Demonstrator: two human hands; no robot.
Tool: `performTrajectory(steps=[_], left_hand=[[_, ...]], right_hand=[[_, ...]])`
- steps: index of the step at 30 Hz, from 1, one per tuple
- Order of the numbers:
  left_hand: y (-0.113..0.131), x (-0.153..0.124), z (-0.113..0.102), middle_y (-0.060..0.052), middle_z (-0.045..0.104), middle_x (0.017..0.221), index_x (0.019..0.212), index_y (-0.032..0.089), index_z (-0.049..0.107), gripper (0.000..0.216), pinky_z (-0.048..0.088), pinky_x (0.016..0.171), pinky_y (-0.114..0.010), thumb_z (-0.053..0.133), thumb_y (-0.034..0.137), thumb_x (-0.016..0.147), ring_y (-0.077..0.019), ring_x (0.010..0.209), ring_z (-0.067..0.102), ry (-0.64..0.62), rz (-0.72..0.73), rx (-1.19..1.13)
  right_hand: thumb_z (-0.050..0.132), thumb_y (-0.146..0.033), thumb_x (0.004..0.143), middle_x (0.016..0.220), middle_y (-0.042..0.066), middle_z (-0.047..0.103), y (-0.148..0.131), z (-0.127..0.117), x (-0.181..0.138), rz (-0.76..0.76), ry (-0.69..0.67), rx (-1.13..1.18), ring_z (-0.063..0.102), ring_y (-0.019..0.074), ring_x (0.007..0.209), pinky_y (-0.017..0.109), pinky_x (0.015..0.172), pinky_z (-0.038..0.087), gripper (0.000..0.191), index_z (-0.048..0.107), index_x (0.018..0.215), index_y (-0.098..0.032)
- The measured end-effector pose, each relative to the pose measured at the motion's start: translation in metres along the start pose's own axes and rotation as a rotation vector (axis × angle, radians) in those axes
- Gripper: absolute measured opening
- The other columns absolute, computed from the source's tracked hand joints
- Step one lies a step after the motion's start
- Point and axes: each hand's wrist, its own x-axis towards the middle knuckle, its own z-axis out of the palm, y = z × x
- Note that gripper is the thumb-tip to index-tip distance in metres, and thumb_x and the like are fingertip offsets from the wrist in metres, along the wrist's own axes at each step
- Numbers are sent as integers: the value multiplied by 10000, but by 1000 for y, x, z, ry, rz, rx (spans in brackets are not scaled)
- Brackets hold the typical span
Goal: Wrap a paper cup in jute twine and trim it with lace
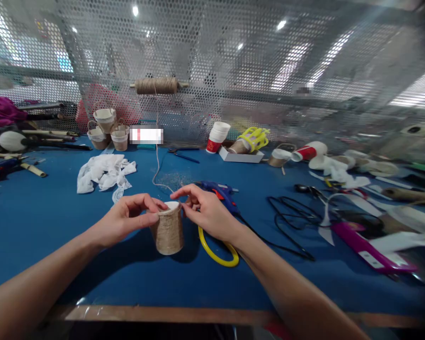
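A paper cup wrapped in brown twine (169, 233) stands upright, slightly tilted, above the blue table. My left hand (132, 217) is closed on its rim at the left, with the thumb outside and the fingertips at the white mouth. On the rim's other side is my right hand (205, 210), its fingers curled and pinched at the twine (157, 160). That strand runs down from a twine spool (156, 86) on a rod at the mesh and ends at my right fingertips. Behind my right hand lies a blue glue gun (219, 189), partly hidden.
A yellow ring (217, 257) lies beside my right wrist. White lace fabric (104, 172) is at the left. Finished small baskets (105, 123) and stacked paper cups (217, 134) stand at the back. Black cable (293, 222) and a purple power strip (371, 248) occupy the right.
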Motion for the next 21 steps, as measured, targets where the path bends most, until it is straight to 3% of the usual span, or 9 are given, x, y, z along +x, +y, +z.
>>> performTrajectory(steps=[4, 8, 15, 21], left_hand=[[5, -1, 1, -58, 653, 977, 708, 151, 619, 131, 440, 812, -289, 658, 269, 751, -186, 978, 569, -24, -1, 15], [6, -1, 1, -62, 649, 971, 706, 145, 609, 135, 444, 797, -290, 658, 263, 749, -183, 949, 577, -24, -25, 27], [5, 1, 0, -49, 647, 970, 715, 141, 588, 148, 437, 796, -274, 642, 270, 761, -149, 895, 585, -33, -60, 40], [4, 2, 1, -75, 648, 969, 728, 133, 580, 156, 424, 801, -306, 608, 277, 779, -169, 893, 580, -50, -49, 156]], right_hand=[[474, -68, 744, 768, 18, 592, -2, -4, -6, 10, -5, -94, 534, 107, 648, 236, 591, 441, 143, 533, 834, -162], [516, -134, 760, 683, -11, 530, -11, -11, -16, 34, -8, -59, 462, 83, 533, 212, 497, 407, 71, 553, 815, -161], [600, -263, 788, 686, -5, 568, -24, -13, -25, 29, -121, 39, 481, 81, 555, 210, 524, 420, 106, 617, 807, -160], [574, -254, 813, 686, 1, 619, -27, -10, -27, 9, -69, -35, 519, 91, 576, 223, 554, 413, 123, 651, 822, -158]])
